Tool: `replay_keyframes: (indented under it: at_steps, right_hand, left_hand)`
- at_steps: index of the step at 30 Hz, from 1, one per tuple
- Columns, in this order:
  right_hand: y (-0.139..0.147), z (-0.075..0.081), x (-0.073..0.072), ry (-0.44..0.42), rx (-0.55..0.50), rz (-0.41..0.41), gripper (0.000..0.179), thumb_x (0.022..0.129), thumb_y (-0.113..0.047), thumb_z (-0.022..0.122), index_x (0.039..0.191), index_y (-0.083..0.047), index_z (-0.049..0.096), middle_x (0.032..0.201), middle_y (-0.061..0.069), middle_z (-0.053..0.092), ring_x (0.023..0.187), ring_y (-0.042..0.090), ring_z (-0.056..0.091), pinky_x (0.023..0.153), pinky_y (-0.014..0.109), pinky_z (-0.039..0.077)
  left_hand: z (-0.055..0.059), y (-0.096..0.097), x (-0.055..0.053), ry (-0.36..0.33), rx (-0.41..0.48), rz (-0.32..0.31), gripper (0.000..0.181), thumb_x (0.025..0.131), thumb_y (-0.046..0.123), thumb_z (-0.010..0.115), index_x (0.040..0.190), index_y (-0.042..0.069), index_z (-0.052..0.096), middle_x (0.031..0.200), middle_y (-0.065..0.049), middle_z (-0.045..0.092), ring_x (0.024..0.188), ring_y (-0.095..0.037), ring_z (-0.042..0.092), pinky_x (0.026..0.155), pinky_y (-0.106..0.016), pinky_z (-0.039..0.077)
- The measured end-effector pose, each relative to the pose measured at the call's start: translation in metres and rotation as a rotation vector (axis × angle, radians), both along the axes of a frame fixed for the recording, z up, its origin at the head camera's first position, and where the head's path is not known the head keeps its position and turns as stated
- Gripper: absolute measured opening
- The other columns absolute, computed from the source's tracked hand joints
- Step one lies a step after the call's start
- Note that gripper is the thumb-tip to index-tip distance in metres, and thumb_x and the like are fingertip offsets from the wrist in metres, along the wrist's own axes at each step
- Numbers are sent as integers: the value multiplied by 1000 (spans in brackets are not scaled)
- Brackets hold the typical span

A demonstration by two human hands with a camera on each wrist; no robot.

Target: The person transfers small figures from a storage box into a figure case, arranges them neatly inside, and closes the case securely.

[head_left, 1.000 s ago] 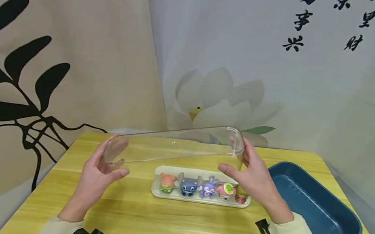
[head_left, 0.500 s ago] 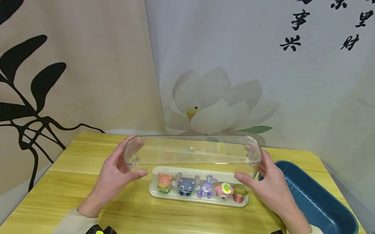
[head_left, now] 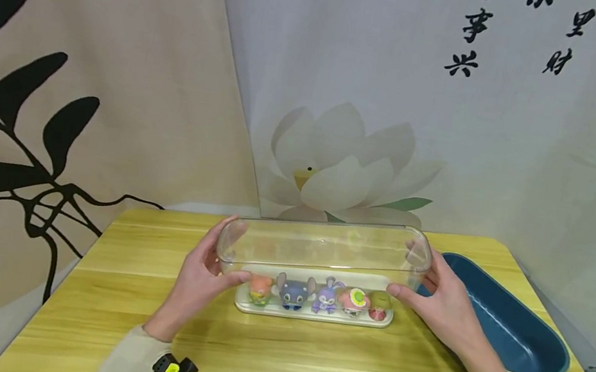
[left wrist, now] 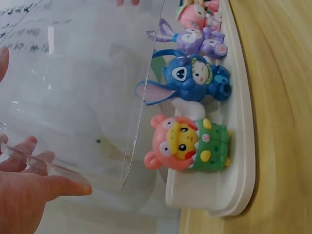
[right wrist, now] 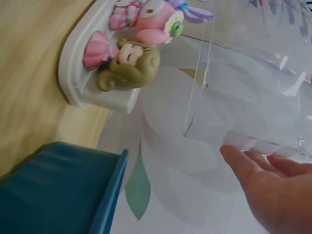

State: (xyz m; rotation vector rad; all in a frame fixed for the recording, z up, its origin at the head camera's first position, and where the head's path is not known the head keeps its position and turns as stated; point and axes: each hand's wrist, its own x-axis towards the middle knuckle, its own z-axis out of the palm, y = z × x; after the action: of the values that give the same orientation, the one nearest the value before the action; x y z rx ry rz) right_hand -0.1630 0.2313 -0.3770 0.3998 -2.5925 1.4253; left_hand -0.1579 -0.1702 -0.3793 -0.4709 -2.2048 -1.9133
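Note:
A clear plastic cover point(head_left: 324, 242) is held by its two ends above a white stepped display base point(head_left: 313, 318). My left hand point(head_left: 202, 275) grips its left end, thumb on the near side and fingers behind; my right hand point(head_left: 447, 314) grips the right end the same way. Several small figurines stand in a row on the base: a pink-hooded one in green point(left wrist: 190, 144), a big-eared blue one point(left wrist: 195, 78), a purple rabbit point(head_left: 326, 298), a pink one point(head_left: 354, 301) and a brown-haired doll point(right wrist: 129, 66). Both wrist views show the cover's lower edge apart from the base.
A dark blue rectangular basin point(head_left: 509, 330) lies on the right of the wooden table point(head_left: 270, 364), behind my right forearm. A printed cloth backdrop point(head_left: 177, 63) hangs beyond the table's far edge.
Both hands have carried the cover to the right, so it now lines up more closely with the base, and its tilt has lessened toward level. The figurines stay on the base.

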Motion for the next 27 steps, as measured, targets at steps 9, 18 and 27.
replay_keyframes:
  at_steps: [9,18,27]
  right_hand:
    - [9,-10,-3,15,40,-32,80,91,-34,82,153,-3,44,133,13,55,127,38,62,95,8,47]
    - [6,-24,-9,-29,82,-41,78,90,-40,82,149,1,49,143,23,56,127,44,60,99,53,54]
    - [3,-23,-14,-48,144,-68,87,90,-49,79,153,1,44,146,29,54,127,45,60,101,60,52]
  left_hand:
    - [-5,7,-10,-19,-36,-2,95,79,-1,87,159,13,39,155,-8,47,133,-27,52,107,-24,48]
    - [-14,2,-18,-78,-128,24,94,82,10,87,161,21,37,160,-9,43,148,-37,39,119,-59,32]
    - [-20,0,-29,-110,-176,43,92,85,17,86,161,25,36,161,-9,44,150,-38,35,117,-66,30]
